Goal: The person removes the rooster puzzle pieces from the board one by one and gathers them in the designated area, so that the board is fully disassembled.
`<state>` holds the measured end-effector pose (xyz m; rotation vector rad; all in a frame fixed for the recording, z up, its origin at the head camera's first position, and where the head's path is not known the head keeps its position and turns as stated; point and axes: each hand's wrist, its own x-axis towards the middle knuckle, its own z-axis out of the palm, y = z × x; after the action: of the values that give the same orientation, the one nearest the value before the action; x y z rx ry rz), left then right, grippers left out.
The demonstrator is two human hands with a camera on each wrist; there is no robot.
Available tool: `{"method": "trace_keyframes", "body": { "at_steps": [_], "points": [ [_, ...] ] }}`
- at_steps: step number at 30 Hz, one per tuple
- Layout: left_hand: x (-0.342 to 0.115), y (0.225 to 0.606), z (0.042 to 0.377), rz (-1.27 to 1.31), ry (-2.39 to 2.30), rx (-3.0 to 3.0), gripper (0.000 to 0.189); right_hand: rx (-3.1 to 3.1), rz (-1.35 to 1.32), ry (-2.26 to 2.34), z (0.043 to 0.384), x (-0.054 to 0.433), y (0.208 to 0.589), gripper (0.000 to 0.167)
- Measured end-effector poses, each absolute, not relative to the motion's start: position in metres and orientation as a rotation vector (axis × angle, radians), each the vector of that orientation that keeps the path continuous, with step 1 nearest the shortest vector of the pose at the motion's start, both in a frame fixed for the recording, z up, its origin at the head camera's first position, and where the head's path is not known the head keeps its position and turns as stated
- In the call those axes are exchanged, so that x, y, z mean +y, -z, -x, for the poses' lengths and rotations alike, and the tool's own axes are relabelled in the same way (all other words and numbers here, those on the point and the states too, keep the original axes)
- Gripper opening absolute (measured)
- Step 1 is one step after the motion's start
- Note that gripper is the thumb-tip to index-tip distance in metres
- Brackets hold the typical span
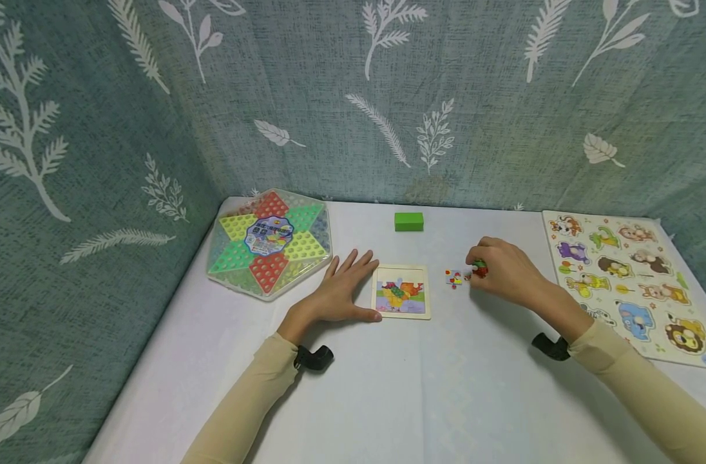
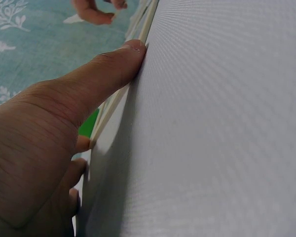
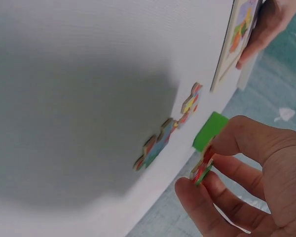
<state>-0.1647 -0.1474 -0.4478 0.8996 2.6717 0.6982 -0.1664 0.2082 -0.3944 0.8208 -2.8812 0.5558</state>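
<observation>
A small wooden puzzle tray (image 1: pixel 400 316) lies on the table, its picture of a colourful bird partly filled in. My left hand (image 1: pixel 343 295) rests at its left side, fingers spread, the thumb at the near left corner. To the tray's right, my right hand (image 1: pixel 506 270) pinches a red and green puzzle piece (image 3: pixel 203 165) between thumb and fingertips. Below that hand, in the right wrist view, loose pieces lie on the white cloth: a yellow and red puzzle piece (image 3: pixel 192 98) and a blue and red puzzle piece (image 3: pixel 157 145).
A green block (image 1: pixel 408 222) sits beyond the tray. At the left lies a hexagonal Chinese checkers board (image 1: pixel 311 254) in a clear case. An animal puzzle board (image 1: pixel 610 270) takes up the right side. Patterned green cloth (image 1: pixel 330 129) hangs behind the table.
</observation>
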Motion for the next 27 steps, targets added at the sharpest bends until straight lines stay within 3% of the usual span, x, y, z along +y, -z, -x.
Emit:
{"method": "trace_keyframes", "body": {
  "at_steps": [27],
  "points": [
    [-0.147, 0.446, 0.162, -0.911, -0.706, 2.679, 0.11, -2.936, -0.766, -0.544, 0.159, 0.244, 0.408, 0.015]
  ]
}}
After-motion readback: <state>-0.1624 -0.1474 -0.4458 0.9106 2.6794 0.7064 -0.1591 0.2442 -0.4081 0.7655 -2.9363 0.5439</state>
